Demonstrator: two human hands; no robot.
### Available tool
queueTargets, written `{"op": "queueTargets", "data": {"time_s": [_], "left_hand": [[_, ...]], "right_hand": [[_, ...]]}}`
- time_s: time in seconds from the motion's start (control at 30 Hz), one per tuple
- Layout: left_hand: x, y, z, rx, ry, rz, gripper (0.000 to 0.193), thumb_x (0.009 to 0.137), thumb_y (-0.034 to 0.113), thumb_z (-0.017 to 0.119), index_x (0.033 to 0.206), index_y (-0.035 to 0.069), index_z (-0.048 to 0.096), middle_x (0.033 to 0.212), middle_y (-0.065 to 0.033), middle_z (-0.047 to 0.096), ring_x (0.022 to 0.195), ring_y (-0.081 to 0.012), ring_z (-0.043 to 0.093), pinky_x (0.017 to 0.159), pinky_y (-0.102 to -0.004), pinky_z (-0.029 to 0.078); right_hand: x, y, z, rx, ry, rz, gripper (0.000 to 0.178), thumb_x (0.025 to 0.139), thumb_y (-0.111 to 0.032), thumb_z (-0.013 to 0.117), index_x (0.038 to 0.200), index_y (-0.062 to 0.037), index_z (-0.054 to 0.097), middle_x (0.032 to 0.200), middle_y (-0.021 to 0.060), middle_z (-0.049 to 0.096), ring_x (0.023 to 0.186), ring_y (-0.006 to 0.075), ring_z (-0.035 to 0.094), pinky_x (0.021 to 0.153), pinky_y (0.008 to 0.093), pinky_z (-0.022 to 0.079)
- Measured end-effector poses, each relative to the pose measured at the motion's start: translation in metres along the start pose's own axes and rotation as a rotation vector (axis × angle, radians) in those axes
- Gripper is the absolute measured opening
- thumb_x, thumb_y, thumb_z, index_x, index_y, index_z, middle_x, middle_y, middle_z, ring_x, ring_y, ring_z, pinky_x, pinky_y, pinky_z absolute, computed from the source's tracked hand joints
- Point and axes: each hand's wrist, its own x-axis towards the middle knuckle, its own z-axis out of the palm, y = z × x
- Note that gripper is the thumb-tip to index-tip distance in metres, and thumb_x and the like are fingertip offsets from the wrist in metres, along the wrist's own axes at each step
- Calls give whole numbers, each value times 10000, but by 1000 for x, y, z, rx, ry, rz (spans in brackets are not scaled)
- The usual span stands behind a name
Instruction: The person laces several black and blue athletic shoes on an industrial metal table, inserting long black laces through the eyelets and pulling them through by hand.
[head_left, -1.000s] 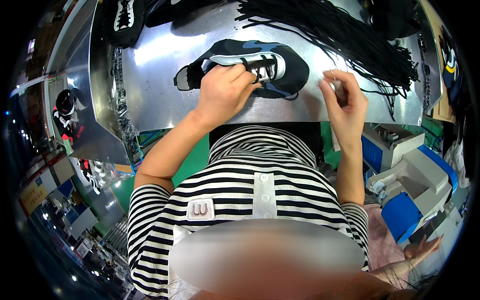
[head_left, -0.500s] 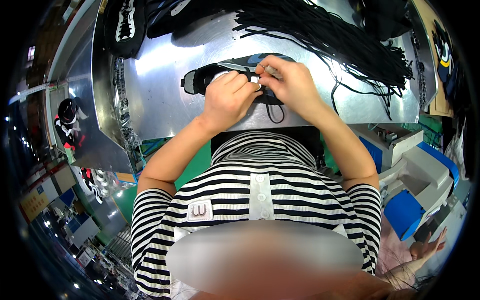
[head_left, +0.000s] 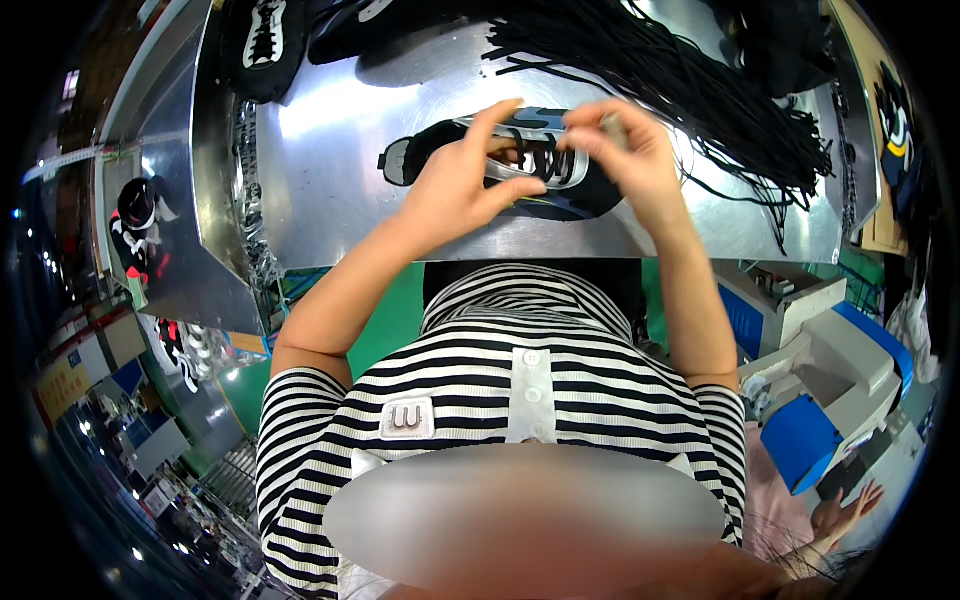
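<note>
On the metal table (head_left: 320, 210), your left hand (head_left: 462, 178) spreads wide over the shoe (head_left: 592, 203); your right hand (head_left: 635, 155) blurs, its hold unclear.

The right hand (head_left: 637, 155) half hides a blurred small tool (head_left: 612, 127).

Left hand (head_left: 452, 188) sits upper centre, thumb and index spread wide; right hand (head_left: 640, 160), right of it, blurred, fingers curled.
</note>
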Motion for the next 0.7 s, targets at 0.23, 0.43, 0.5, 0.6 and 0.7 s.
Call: {"op": "queueTargets", "data": {"time_s": [0.23,0.43,0.5,0.6,0.7], "left_hand": [[7,-14,8,184,225,63,349,980,281,578,1239,50,546,708,-142,651,679,-273,629,698,-396,435],[6,-13,15,113,281,-17,233,911,224,691,1078,64,664,887,-92,705,767,-219,597,734,-344,462],[4,-12,20,221,343,-46,261,853,224,753,1041,59,676,877,-77,711,739,-203,607,714,-332,452],[1,-17,23,261,405,-17,309,775,227,824,1006,70,692,856,-46,716,676,-181,589,689,-310,433],[-1,-17,23,219,393,-16,309,765,233,830,1001,83,697,868,-38,720,681,-183,571,689,-311,433]], "right_hand": [[10,9,20,1,46,110,68,880,-55,686,926,-10,665,876,32,682,821,96,638,761,241,499],[21,26,26,-243,43,-14,106,828,-78,733,905,-13,700,914,54,628,804,139,618,735,267,487],[23,26,27,-173,41,80,115,837,-91,730,919,-13,709,926,56,633,817,137,615,739,271,487],[23,23,28,-116,-15,160,131,866,-124,715,907,0,707,928,59,634,816,142,620,742,268,490],[9,1,28,-261,5,130,202,935,-173,647,1020,10,639,949,90,660,846,152,644,760,285,504]]}}
